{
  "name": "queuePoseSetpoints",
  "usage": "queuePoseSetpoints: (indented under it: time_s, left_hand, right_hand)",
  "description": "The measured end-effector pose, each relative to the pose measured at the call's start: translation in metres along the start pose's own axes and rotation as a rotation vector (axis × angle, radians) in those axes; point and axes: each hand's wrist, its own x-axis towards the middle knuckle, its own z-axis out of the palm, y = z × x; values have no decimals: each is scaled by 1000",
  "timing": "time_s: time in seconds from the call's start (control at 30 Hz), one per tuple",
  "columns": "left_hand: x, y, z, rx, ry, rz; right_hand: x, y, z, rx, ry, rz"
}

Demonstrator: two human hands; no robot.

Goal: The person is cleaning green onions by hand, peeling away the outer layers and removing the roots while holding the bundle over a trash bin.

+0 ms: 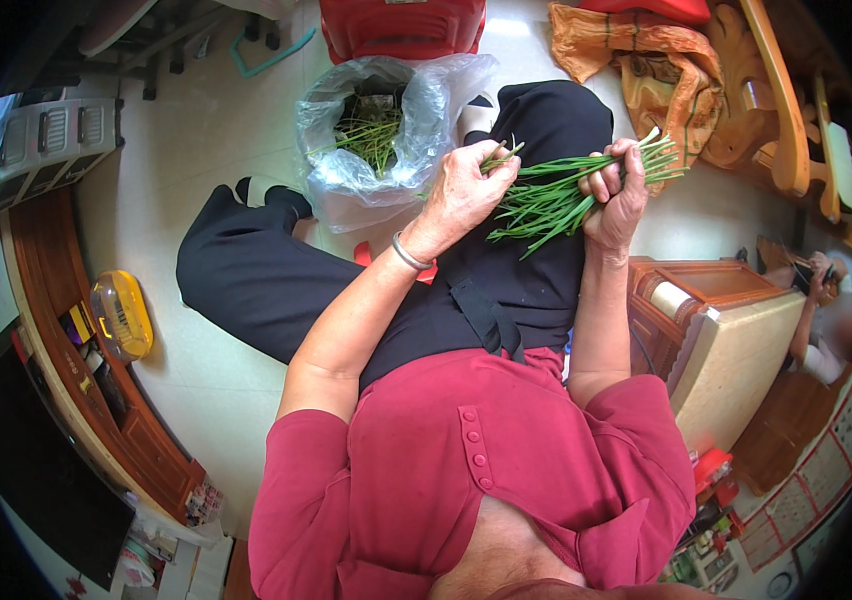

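My right hand [613,191] is closed around a bunch of green chives [557,199]. Their pale stem ends stick out past the fist to the upper right, and the leaves spread leftward over my right knee. A few short stems [497,156] are pinched between the thumb and fingers of my left hand [471,184], which is beside the bunch and wears a bracelet on its wrist. Ahead, between my feet, stands an open clear plastic bag [321,180] that appears to line a container. Loose green and yellowish stalks [373,135] lie inside it.
A red plastic stool [403,34] stands just beyond the bag. Right of my knee lie an orange woven sack [666,75] and wooden furniture [786,135]. A pale-topped table [733,360] is at my right, with another person [820,352] beyond. A yellow case [122,315] sits by the left cabinet [96,360].
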Motion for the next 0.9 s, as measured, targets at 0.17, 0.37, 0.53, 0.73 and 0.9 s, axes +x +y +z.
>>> queuePoseSetpoints:
  time_s: [0.17, 0.37, 0.53, 0.73, 0.9]
  left_hand:
    - [0, -2, 2, -14, -31, -18]
    - [-2, 7, 4, 25, -40, 43]
    - [-4, 10, 5, 47, -38, 54]
    - [-4, 7, 5, 105, -23, 180]
    - [-5, 11, 6, 107, -5, 186]
  right_hand:
    - [0, 0, 2, -11, 10, -7]
    - [1, 1, -1, -5, -1, -9]
    - [1, 2, 0, 3, 0, -10]
    - [1, 1, 2, -13, 22, -5]
    - [1, 2, 1, -7, 32, -1]
